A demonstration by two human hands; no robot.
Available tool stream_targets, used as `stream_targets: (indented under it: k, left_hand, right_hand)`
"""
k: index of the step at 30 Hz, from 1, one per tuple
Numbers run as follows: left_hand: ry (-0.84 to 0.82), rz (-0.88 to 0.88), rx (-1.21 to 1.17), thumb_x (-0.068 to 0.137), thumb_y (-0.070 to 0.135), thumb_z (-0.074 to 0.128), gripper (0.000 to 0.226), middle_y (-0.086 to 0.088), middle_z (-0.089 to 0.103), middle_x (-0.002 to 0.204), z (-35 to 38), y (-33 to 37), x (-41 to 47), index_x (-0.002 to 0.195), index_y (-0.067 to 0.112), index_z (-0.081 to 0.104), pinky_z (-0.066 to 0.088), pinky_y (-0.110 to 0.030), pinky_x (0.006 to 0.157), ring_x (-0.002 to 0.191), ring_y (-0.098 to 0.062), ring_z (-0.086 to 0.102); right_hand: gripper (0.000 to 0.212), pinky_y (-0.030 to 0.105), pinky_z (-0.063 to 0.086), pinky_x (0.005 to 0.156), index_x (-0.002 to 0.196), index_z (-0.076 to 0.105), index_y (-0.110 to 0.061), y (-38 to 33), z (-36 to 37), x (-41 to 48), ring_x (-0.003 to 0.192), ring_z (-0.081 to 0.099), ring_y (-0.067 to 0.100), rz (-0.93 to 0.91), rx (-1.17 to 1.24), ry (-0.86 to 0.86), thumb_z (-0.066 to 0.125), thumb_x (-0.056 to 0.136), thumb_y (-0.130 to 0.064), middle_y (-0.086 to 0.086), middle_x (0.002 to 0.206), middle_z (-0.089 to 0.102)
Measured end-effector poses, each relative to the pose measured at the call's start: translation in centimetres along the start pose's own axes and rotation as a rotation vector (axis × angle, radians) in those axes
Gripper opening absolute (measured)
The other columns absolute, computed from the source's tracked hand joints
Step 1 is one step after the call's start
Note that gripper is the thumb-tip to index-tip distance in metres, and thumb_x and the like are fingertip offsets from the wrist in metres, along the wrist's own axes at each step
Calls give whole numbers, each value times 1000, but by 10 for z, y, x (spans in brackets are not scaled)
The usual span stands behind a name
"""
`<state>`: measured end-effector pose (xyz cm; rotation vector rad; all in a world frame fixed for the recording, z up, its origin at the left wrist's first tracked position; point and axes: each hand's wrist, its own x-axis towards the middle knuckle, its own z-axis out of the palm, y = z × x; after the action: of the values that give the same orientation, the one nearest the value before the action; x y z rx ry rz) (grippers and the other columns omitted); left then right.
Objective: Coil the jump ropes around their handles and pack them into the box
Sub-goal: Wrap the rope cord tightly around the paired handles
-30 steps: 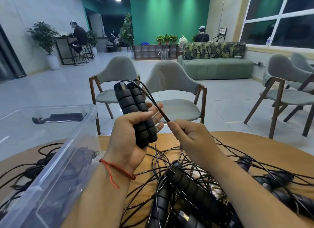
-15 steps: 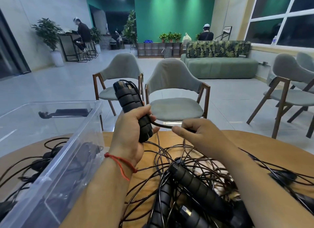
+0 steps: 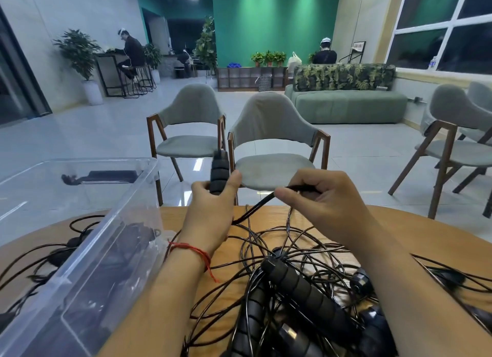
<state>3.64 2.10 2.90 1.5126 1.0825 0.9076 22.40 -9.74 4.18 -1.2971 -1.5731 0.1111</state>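
I see the left hand [image 3: 210,207] gripping a foam handle [image 3: 219,174] upright above the table's [image 3: 399,229] far edge. Right hand [image 3: 322,197] pinches its rope [image 3: 255,206]. Clear box [image 3: 87,250] at the left edge, tangled ropes [image 3: 300,290] at the near edge.

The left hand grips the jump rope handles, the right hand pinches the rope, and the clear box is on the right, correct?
No. The head view shows the clear plastic box on the left; the left hand does grip the handles and the right hand pinches the rope.
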Motion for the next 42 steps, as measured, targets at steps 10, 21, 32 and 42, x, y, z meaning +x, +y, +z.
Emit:
stream_targets:
  k: [10,21,32,42]
  left_hand:
    - [-376,154,463,73,92,59,78,10,63,95,18,1,-26,126,36,45,46,-26,63,76,-6,62]
    - [-374,434,721,96,56,22,43,10,67,99,29,-10,-34,111,40,59,57,-42,84,90,-13,64]
    - [-398,712,554,93,32,45,23,6,59,72,22,-13,-33,109,31,62,52,-44,63,69,-15,57]
    - [-393,644,56,102,18,45,25,3,68,105,22,-15,-34,120,24,61,60,-32,73,95,-20,68]
  right_hand:
    - [20,16,40,61,76,73,-21,-6,3,5,59,50,5,88,162,72,81,94,-18,-13,62,59]
    - [22,21,40,59,72,76,-17,-13,1,7,60,52,9,122,109,-72,90,84,-30,-5,62,63]
    - [37,24,40,65,82,75,-11,12,-28,1,63,53,9,418,154,-163,83,82,-47,-1,65,61]
    - [27,25,54,71,72,69,-19,27,2,7,78,66,21,517,266,-36,74,95,-5,5,77,68]
